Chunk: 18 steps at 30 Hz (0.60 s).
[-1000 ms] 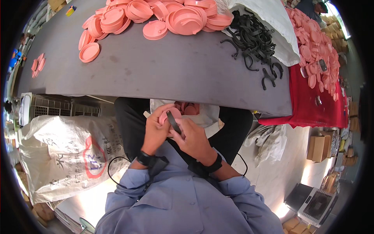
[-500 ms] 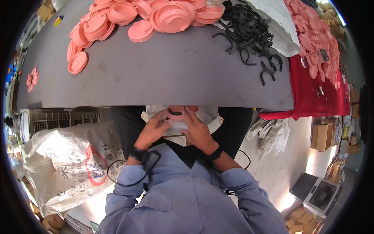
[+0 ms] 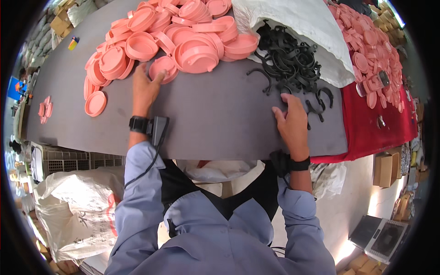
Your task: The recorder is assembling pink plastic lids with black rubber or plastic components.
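Both hands have left the pale bag (image 3: 215,172) at six o'clock, so the work seems between pieces. On the bench (image 3: 220,114), the right hand (image 3: 294,123), fingers loosely parted, nears black curved clips (image 3: 293,62) at one o'clock; the left hand (image 3: 145,94), spread, reaches a pink lid (image 3: 167,67) at eleven.

Lid pile (image 3: 196,55): far L–ctr of counter (image 3: 215,123), L grip (image 3: 144,91) at near edge
Clip heap (image 3: 293,59): R of lids, at mouth of bag (image 3: 293,18) — R grip (image 3: 293,121) just before it
Sm. stack (image 3: 46,110): counter's L end
2nd pile (image 3: 366,46): far R, on cloth (image 3: 366,133)
Crate (image 3: 68,160): L, below counter edge, behind woven sack (image 3: 78,211)
Carton (image 3: 384,169): R, beyond counter
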### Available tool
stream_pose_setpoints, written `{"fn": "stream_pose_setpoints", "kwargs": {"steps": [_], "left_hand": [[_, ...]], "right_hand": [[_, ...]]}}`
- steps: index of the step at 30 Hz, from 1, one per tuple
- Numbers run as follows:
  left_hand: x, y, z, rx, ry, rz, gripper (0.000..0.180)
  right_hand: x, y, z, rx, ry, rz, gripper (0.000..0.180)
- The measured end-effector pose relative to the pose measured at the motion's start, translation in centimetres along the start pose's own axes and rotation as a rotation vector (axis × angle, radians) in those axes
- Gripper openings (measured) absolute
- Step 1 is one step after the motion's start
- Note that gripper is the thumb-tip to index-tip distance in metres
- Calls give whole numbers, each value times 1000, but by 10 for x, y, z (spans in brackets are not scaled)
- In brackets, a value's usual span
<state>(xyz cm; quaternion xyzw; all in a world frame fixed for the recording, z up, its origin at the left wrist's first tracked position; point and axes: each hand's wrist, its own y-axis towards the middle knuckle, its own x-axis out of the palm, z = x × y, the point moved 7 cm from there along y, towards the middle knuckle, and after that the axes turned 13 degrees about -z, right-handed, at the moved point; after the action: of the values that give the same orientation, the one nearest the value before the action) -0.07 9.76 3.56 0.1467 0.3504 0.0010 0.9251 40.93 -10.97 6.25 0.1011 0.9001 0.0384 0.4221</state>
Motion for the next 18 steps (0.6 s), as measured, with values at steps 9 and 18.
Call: {"fn": "stream_pose_setpoints", "kwargs": {"steps": [9,18], "left_hand": [[27,16,14,-154,219,-167,96],[18,-47,42,-116,-306,-221,94]], "right_hand": [[5,-1,2,70,-357,59,35],[-7,-33,-33,-14,-338,42,18]]}}
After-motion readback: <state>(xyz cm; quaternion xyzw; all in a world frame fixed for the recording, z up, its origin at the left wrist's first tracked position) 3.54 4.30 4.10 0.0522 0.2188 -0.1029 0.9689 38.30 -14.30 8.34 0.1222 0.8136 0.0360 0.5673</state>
